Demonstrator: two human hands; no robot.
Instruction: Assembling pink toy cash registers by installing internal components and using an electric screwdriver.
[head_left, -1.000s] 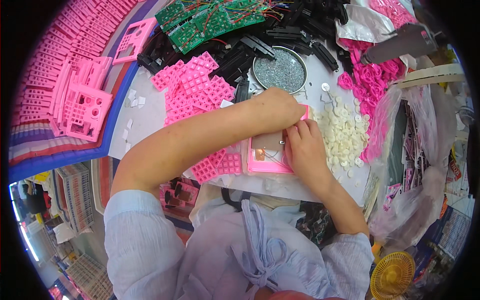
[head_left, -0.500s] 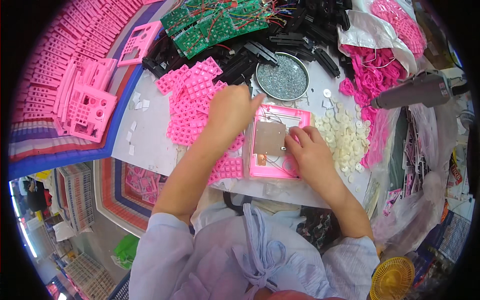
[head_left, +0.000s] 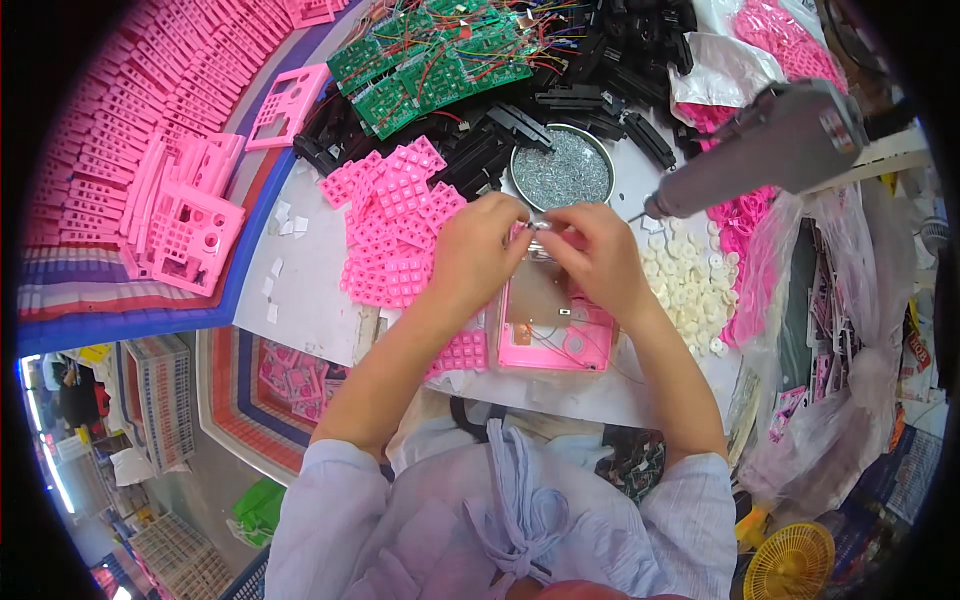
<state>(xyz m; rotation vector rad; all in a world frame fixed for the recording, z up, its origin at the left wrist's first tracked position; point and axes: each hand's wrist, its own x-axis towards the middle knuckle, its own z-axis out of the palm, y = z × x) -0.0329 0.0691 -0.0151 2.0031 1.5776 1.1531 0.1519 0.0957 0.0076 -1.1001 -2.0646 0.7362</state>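
Observation:
A pink plastic casing lies before me with a flat brown board inside and thin wires at its near end. Over its far end my left hand and my right hand meet, fingertips pinched together. Between them is a small shiny, silvery piece, too small and covered to name. Just beyond the fingers stands a round metal dish of small screws. Left of my left hand lie heaped pink button keypads.
A grey power screwdriver hangs at the right, its tip near my right hand. Below it are cream plastic discs. Green circuit boards and black plastic parts fill the back. Pink casings are stacked at left.
My left hand has come right and my right hand has moved up off the board, so both meet at the casing's far end. The screwdriver now appears larger and further left.

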